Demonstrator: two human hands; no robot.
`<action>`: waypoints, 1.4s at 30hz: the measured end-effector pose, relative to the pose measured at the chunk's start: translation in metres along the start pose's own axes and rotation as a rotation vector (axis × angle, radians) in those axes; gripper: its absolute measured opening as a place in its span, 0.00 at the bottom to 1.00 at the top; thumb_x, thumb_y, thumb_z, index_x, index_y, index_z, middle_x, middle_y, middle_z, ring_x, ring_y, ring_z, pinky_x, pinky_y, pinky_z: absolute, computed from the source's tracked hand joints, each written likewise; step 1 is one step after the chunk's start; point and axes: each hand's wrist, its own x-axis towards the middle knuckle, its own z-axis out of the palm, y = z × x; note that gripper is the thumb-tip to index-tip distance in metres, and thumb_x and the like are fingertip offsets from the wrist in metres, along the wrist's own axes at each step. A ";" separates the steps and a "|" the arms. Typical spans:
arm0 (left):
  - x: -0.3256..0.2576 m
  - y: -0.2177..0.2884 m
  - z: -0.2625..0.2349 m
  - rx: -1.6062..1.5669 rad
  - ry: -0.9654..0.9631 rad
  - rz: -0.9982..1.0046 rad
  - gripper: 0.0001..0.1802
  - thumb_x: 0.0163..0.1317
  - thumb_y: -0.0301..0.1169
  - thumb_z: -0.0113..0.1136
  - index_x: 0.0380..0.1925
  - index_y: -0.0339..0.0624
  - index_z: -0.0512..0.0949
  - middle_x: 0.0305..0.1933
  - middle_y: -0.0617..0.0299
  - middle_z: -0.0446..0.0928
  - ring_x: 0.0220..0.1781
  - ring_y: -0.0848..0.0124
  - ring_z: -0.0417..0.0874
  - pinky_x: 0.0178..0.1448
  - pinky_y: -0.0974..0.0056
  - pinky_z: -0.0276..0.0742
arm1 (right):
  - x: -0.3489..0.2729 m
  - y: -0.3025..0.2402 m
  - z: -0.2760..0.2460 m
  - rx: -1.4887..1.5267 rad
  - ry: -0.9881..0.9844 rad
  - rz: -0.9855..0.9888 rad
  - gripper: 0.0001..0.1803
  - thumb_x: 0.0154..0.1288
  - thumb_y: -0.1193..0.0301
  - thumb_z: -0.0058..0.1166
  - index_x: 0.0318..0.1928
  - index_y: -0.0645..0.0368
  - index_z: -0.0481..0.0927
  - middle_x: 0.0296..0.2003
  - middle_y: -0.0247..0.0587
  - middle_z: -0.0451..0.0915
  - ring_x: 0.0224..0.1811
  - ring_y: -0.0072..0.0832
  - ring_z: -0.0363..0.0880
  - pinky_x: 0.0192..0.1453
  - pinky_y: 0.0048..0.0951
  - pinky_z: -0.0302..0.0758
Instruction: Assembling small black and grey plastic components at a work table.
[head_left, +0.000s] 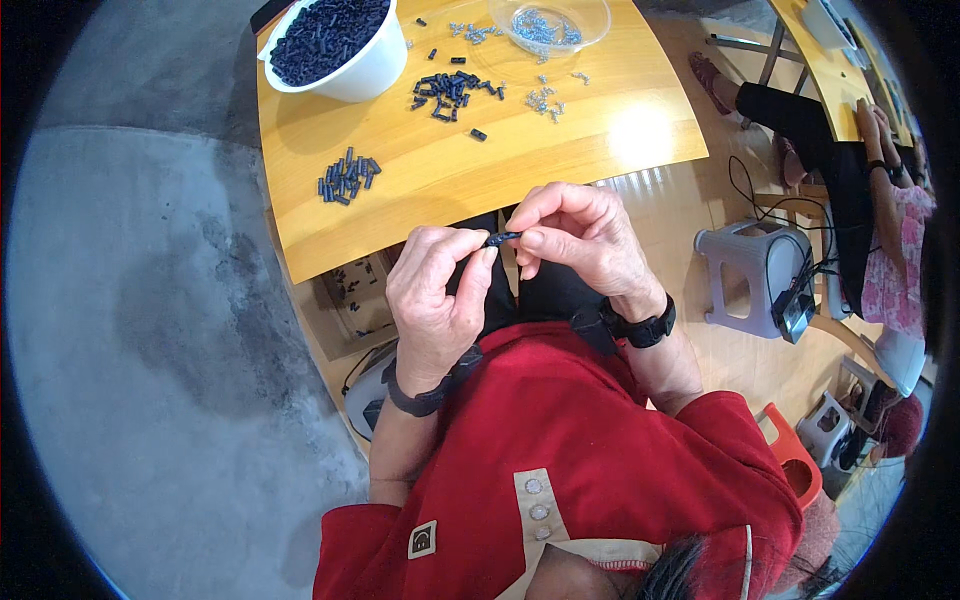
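Two hands at frame centre: left hand [437, 290] and right hand [577, 238] grip pinching small dark tube [503, 237] between fingertips, below surface [440, 175] edge.

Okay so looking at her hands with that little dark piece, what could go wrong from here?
The small dark piece is pinched only at the fingertips of the left hand and right hand, off the table's near edge and over the lap, so if the grip slips it would likely fall to the lap or floor. The loose dark pieces lie near the table's left edge, where a nudge could knock some off.
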 end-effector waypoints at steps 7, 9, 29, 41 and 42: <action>0.006 0.001 -0.002 0.036 -0.018 0.071 0.06 0.56 0.18 0.65 0.34 0.35 0.81 0.30 0.58 0.78 0.29 0.71 0.77 0.34 0.69 0.71 | -0.001 -0.010 0.000 -0.252 -0.018 -0.037 0.04 0.67 0.78 0.58 0.42 0.63 0.82 0.33 0.33 0.82 0.31 0.16 0.80 0.35 0.18 0.80; 0.009 0.003 -0.004 0.093 -0.057 0.112 0.05 0.55 0.19 0.66 0.33 0.35 0.81 0.28 0.58 0.77 0.29 0.69 0.77 0.33 0.68 0.72 | 0.000 -0.012 0.000 -0.301 -0.040 -0.067 0.04 0.67 0.78 0.58 0.41 0.63 0.82 0.33 0.33 0.81 0.31 0.17 0.80 0.35 0.18 0.80; 0.012 0.004 -0.002 0.116 -0.091 0.098 0.06 0.54 0.18 0.64 0.32 0.35 0.79 0.28 0.57 0.77 0.28 0.65 0.78 0.33 0.65 0.72 | 0.013 0.022 -0.016 0.383 -0.167 0.183 0.07 0.68 0.74 0.59 0.43 0.64 0.80 0.32 0.41 0.84 0.31 0.24 0.85 0.35 0.26 0.85; 0.007 0.007 0.000 0.227 -0.030 0.176 0.07 0.53 0.18 0.64 0.32 0.36 0.79 0.29 0.55 0.77 0.30 0.60 0.78 0.35 0.60 0.73 | 0.011 0.026 -0.007 0.332 -0.103 0.183 0.08 0.69 0.71 0.56 0.38 0.64 0.78 0.30 0.42 0.80 0.28 0.26 0.80 0.32 0.27 0.80; 0.006 0.006 0.001 0.232 -0.017 0.187 0.07 0.53 0.18 0.64 0.32 0.36 0.79 0.29 0.54 0.77 0.30 0.60 0.78 0.35 0.60 0.73 | 0.011 0.026 -0.007 0.331 -0.104 0.183 0.08 0.69 0.71 0.56 0.38 0.64 0.78 0.30 0.42 0.80 0.28 0.26 0.80 0.32 0.27 0.80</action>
